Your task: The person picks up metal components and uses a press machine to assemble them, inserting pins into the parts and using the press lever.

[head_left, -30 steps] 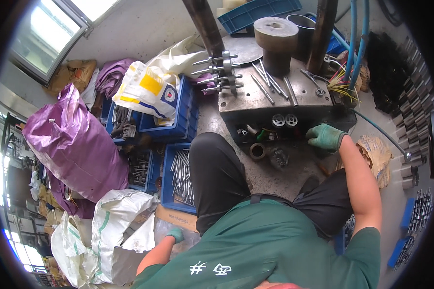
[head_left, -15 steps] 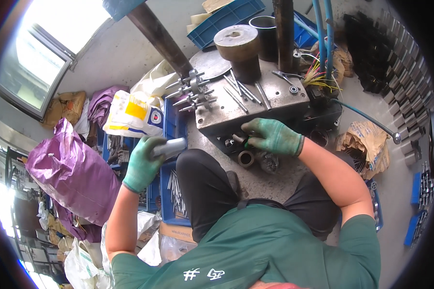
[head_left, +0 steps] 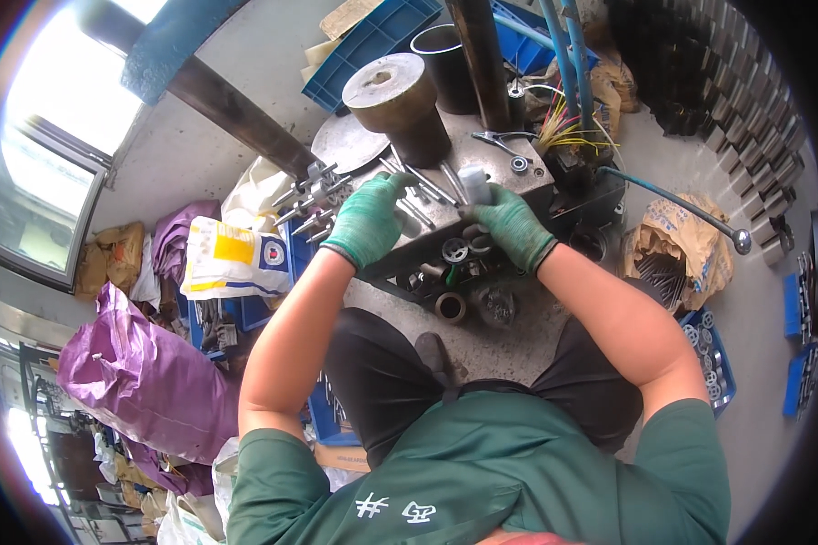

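Observation:
My right hand (head_left: 513,229), in a green glove, is at the front edge of the steel press table (head_left: 509,150). Its fingers are closed about the lower end of a short pale-grey cylinder (head_left: 474,184), which stands nearly upright. My left hand (head_left: 373,218), gloved alike, reaches over the table's left front with thumb and fingers apart. Its fingertips are by several slim metal rods (head_left: 438,186) lying there; whether they touch one is hidden. A small spoked metal wheel (head_left: 454,250) shows just below the table edge, near my right fingers.
A heavy round metal block (head_left: 393,95) stands on the table behind the rods. At its left sits a cluster of pins (head_left: 316,195). A blue lever with a ball end (head_left: 741,241) juts out at right. A purple sack (head_left: 145,381) and a blue bin of wheels (head_left: 711,359) flank me.
My left hand has swung right and forward from beside the bins to the rods. The pale-grey cylinder has passed from it to my right hand, which has risen slightly. The view has shifted.

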Available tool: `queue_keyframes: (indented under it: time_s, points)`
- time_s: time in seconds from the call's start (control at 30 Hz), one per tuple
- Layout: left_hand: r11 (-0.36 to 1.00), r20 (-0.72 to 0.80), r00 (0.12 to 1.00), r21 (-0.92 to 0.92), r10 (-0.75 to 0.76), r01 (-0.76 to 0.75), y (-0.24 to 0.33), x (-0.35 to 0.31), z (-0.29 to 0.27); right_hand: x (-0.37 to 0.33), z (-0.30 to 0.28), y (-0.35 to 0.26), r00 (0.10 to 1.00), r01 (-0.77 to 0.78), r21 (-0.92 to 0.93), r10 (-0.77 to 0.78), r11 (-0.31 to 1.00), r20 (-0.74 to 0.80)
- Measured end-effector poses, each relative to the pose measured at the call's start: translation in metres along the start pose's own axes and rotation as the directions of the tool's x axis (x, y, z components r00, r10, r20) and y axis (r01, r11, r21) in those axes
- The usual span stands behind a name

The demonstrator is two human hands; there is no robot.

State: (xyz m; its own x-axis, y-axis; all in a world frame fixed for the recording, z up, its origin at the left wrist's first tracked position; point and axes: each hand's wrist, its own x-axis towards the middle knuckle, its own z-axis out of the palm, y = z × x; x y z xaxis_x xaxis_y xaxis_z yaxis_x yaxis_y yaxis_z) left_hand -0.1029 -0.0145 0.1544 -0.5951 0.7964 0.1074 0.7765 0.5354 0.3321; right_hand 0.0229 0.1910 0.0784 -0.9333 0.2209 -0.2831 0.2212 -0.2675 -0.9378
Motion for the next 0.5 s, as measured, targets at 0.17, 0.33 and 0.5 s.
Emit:
queue_keyframes:
  time_s: [0.17,0.33,0.5]
  points:
    - [0.975,-0.012,0.999,0.218,-0.048,0.05,-0.024,0.026,0.012,0.011,-0.014,-0.004,0.999,0.026,0.185,-0.017,0.982,-0.047]
    - [0.984,-0.187,0.982,0.173,-0.011,0.044,-0.032,0.038,0.03,0.009,-0.014,-0.012,0.998,0.044,0.187,-0.034,0.981,-0.059]
    - [0.99,-0.538,0.832,0.101,0.139,-0.1,-0.019,0.019,0.049,0.003,-0.012,-0.011,0.999,0.034,-0.046,-0.032,0.998,0.04]
